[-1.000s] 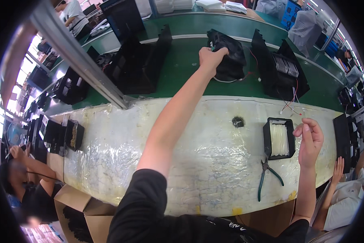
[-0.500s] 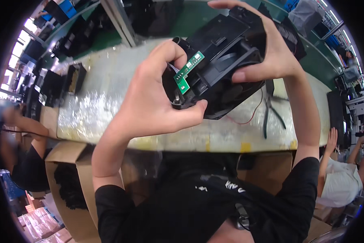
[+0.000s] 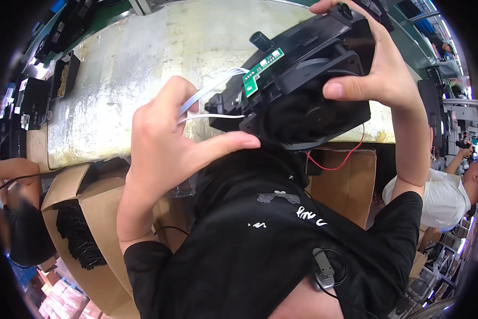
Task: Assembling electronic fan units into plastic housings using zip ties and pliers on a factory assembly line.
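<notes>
My right hand (image 3: 379, 80) grips a black plastic housing (image 3: 308, 37) with a round fan (image 3: 313, 114) by its right end, thumb pressed near the fan frame. The unit is held tilted, above the near edge of the table. A small green circuit board (image 3: 257, 76) sits along the housing's left side. From it a flat pale ribbon cable (image 3: 212, 87) runs into the curled fingers of my left hand (image 3: 162, 130). A white wire (image 3: 215, 115) also leads into that hand. Its thumb stretches toward the fan's lower left corner. A red wire (image 3: 337, 168) dangles below the fan.
The table (image 3: 116, 64) is covered in clear film. A black tray (image 3: 66, 77) of small brass-coloured parts stands at its left. Below are an open cardboard box (image 3: 103, 223) with black items and another box (image 3: 350, 183). Co-workers sit at left (image 3: 18, 212) and right (image 3: 435, 202).
My left hand has drawn back from the circuit board, and the cable and white wire now show stretched between. The view has shifted; the pliers on the table are no longer in sight.
</notes>
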{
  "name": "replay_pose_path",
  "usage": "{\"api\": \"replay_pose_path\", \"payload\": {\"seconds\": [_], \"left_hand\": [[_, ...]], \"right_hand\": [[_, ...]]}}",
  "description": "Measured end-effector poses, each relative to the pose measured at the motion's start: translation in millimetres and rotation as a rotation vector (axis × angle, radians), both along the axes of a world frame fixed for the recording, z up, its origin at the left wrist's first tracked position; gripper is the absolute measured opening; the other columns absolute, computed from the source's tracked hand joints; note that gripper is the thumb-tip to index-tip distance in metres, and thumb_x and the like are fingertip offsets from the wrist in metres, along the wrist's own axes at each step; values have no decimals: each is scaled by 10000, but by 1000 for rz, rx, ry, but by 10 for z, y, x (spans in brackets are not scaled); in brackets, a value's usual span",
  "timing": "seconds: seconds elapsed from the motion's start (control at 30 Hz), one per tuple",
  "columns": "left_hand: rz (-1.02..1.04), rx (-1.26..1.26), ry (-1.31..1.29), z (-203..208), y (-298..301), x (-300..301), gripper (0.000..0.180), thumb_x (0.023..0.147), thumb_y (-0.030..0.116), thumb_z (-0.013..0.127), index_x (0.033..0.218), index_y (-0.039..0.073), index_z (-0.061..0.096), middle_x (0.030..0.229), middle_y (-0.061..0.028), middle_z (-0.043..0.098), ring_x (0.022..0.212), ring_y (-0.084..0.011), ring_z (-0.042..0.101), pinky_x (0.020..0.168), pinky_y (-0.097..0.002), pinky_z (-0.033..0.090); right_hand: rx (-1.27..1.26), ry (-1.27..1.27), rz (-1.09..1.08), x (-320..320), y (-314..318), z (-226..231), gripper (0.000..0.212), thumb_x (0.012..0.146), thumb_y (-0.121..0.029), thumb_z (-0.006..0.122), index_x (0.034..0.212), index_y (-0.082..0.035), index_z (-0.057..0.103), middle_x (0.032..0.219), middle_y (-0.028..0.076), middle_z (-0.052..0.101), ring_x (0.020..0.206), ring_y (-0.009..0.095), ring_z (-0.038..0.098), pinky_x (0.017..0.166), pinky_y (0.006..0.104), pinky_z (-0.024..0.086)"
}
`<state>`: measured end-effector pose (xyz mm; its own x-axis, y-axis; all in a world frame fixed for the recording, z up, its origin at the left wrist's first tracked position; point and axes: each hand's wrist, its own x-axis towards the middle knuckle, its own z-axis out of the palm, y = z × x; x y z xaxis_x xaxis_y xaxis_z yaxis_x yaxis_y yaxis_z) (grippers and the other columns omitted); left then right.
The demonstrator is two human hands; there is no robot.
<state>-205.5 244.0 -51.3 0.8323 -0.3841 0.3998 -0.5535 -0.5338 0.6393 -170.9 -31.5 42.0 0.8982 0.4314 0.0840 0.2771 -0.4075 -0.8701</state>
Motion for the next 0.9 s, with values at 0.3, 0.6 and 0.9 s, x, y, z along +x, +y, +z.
{"api": "replay_pose_path", "payload": {"seconds": [0.3,0.6,0.9], "left_hand": [[162,-127,108,-584,-514,-75,291,984,41,549,1254,-43,615,713,-131,597,602,-117,506,590,-245,432],[222,-119,232,-589,-725,107,410,999,97,509,1355,-106,492,836,-124,656,726,-128,551,677,-271,458],[217,216,350,-299,-625,45,562,914,66,566,1430,-87,402,632,-37,366,578,-152,361,547,-316,336]], "right_hand": [[318,451,-389,-13,-368,-960,803,679,-170,897,1343,-76,455,1006,71,641,904,152,638,799,290,528],[642,770,-353,120,-453,-1435,990,742,-301,862,1455,57,276,1303,187,533,1191,227,549,1016,317,441],[-555,-117,-822,362,-1991,-1190,272,859,-289,678,1049,-99,715,853,103,709,826,184,692,676,336,529]]}}
